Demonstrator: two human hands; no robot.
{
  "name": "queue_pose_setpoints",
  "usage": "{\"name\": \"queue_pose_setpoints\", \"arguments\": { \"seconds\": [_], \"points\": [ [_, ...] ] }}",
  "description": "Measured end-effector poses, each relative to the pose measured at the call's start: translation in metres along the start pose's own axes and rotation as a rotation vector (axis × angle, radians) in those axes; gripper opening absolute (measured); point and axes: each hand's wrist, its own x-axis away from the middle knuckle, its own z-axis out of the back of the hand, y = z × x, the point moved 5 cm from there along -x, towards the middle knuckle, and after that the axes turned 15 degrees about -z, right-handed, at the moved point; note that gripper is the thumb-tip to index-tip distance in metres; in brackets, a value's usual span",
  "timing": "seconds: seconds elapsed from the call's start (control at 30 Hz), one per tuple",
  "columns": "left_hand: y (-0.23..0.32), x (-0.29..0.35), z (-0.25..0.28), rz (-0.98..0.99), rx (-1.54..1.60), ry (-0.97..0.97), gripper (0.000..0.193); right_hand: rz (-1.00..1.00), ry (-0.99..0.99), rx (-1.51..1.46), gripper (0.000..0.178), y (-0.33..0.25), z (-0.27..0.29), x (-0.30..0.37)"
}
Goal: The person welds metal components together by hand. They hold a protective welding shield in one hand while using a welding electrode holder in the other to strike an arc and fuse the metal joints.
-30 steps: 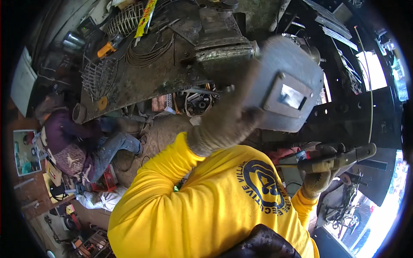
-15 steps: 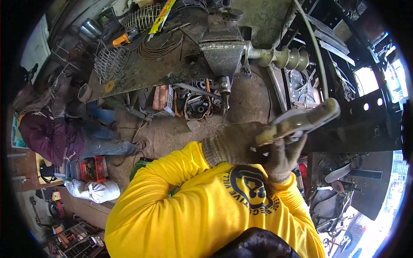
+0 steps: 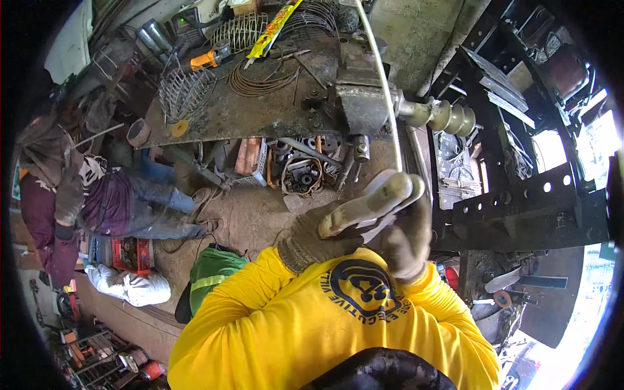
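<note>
My left hand (image 3: 318,242), in a grey-brown knit glove, is closed around a pale, dusty, elongated tool (image 3: 370,203) with a rounded far end. Its exact kind does not show. From that end a long pale cable or rod (image 3: 385,78) runs up and out of view past the vise. My right hand (image 3: 404,246), gloved too, is right beside the tool's right side, close to my chest. Motion smears its fingers, so its hold cannot be made out. Both hands are in front of my yellow shirt, on the near side of the workbench.
A metal workbench (image 3: 240,120) carries a vise (image 3: 364,107), wire coils (image 3: 260,81), wire baskets and an orange power tool (image 3: 207,60). Crates of parts stand beneath. A person in maroon (image 3: 107,195) is at left. A black perforated beam (image 3: 520,211) spans the right.
My hands and the tool have moved left and nearer to my chest. The right hand has become blurred. The view has shifted, and the person at left has changed posture.
</note>
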Motion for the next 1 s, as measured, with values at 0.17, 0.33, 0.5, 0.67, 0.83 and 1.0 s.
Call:
{"name": "queue_pose_setpoints", "arguments": {
  "seconds": [0.17, 0.33, 0.5, 0.67, 0.83, 1.0],
  "points": [
    [-0.021, -0.001, 0.051, -0.128, -0.002, 0.217, 0.031, -0.039, 0.306, 0.103, 0.041, -0.039, -0.002, -0.087],
    [-0.089, 0.077, 0.083, 0.163, -0.335, -0.071, 0.042, -0.169, 0.394, 0.665, 0.04, -0.058, -0.079, -0.275],
    [-0.134, 0.106, 0.091, 0.142, -0.121, -0.107, 0.046, -0.269, -0.166, 1.699, 0.038, 0.07, -0.136, -0.447],
    [-0.093, 0.066, 0.13, -0.007, -0.207, -0.235, 0.048, -0.511, -0.02, 1.437, 0.043, 0.209, -0.091, -0.483],
    [-0.157, 0.15, 0.139, 0.092, -0.731, -0.333, 0.039, -0.626, -0.022, 1.534, 0.04, 0.252, -0.117, -0.465],
    [-0.133, 0.15, 0.139, -0.525, -1.396, -0.355, 0.039, -0.724, -0.002, 1.566, 0.037, 0.252, -0.116, -0.453]
  ]
}}
